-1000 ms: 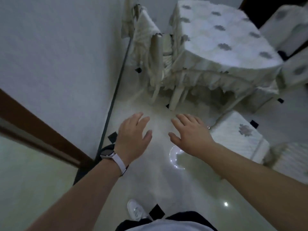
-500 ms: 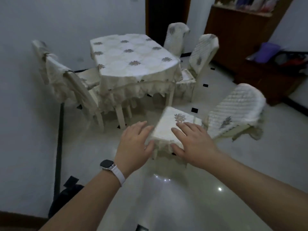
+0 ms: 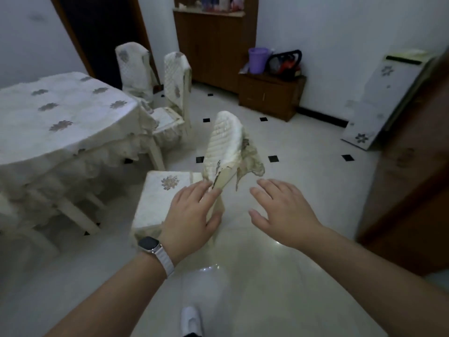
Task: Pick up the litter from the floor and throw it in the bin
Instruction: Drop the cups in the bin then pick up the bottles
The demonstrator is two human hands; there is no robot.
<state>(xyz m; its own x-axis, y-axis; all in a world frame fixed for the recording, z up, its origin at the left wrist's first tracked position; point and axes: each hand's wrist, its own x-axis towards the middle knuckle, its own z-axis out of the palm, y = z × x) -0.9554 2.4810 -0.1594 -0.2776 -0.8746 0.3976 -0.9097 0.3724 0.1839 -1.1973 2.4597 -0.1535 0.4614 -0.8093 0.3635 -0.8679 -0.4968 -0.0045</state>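
— What sort of room is it?

— A dim dining room with a glossy pale tiled floor [image 3: 303, 190] set with small black squares.

— Nearest the camera?

— At 6 o'clock, a white shoe [image 3: 192, 318] on the floor. Above it both forearms reach forward. The left hand [image 3: 192, 215], at 7 o'clock, wears a smartwatch [image 3: 149, 244] on a pale strap. The right hand [image 3: 284, 212] is at 5 o'clock.

— And the fingers?

— Both sets are spread, nearly straight, palms down, holding nothing. The left fingers [image 3: 204, 190] overlap the lower edge of a covered chair [image 3: 226, 142]; whether they touch it I cannot tell.

— Further out?

— At 9 o'clock, a tabletop [image 3: 48, 117] under a flowered cream cloth, with two more covered chairs [image 3: 175, 76] beyond it at 11. At 3 o'clock, a brown door [image 3: 413, 178]. At 2, a white flowered panel [image 3: 388, 98] leans on the wall.

— The litter, the bin?

— I cannot pick out any litter on the floor. At 1 o'clock a purple bucket [image 3: 258, 59] stands on a low brown cabinet [image 3: 269, 93]; whether it is the bin I cannot tell.
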